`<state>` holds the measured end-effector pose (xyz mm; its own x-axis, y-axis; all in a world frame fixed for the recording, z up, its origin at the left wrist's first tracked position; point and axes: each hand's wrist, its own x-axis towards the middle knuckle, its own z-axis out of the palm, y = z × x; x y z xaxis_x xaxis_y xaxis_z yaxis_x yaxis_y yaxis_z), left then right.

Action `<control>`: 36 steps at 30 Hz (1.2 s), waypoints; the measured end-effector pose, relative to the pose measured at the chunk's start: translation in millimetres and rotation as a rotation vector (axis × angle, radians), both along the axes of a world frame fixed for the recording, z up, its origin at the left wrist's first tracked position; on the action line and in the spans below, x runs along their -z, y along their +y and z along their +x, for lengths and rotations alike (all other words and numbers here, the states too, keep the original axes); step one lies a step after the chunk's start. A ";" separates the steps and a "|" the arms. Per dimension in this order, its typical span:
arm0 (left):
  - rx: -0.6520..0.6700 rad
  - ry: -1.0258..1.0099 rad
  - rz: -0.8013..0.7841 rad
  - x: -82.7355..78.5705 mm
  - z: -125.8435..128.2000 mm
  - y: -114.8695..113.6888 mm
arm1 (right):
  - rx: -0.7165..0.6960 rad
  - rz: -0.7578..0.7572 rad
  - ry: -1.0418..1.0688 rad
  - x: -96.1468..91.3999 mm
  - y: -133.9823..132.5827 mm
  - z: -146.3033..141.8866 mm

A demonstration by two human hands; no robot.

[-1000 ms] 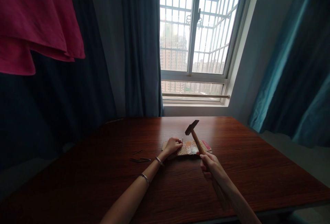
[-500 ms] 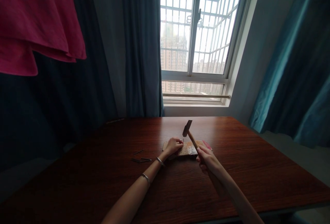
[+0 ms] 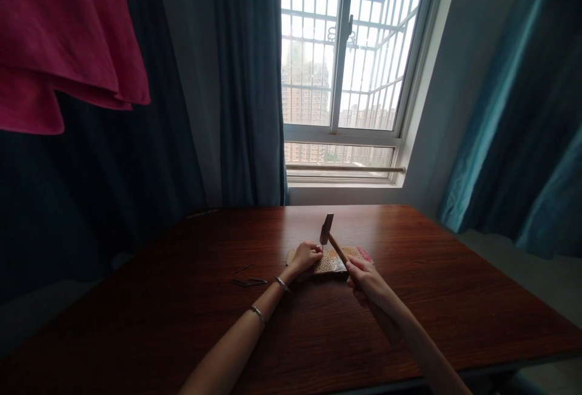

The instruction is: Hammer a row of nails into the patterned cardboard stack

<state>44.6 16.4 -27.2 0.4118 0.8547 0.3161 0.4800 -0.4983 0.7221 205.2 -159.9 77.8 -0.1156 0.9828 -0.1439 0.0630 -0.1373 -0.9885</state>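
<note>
The left hand [image 3: 305, 257] pinches a thin upright metal nail [image 3: 322, 249] between its fingers, over the flat, hole-dotted tan board with a pink right end [image 3: 328, 263], which lies on the glossy reddish-brown wooden table [image 3: 182, 328]. The right hand [image 3: 366, 281] grips the wooden handle of a dark-headed hammer [image 3: 337, 249], its head right at the nail's top; whether they touch cannot be told. The left hand covers part of the board's left side, its fingers hide the nail's lower end, and the hammer handle and right hand cross in front of the board's right half. Several loose dark nails [image 3: 249, 282] lie on the table, left of the board. Two silver-coloured bracelets [image 3: 257, 313] ring the left forearm. Behind the table are a barred, metal-framed sliding window [image 3: 341, 49] and a long dark-blue curtain [image 3: 250, 92]; bright pink cloth [image 3: 68, 37] hangs at upper left.
</note>
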 end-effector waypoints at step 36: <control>-0.007 -0.002 0.012 2.5 -1.1 2.3 | -0.035 -0.041 -0.053 -18.2 10.5 5.4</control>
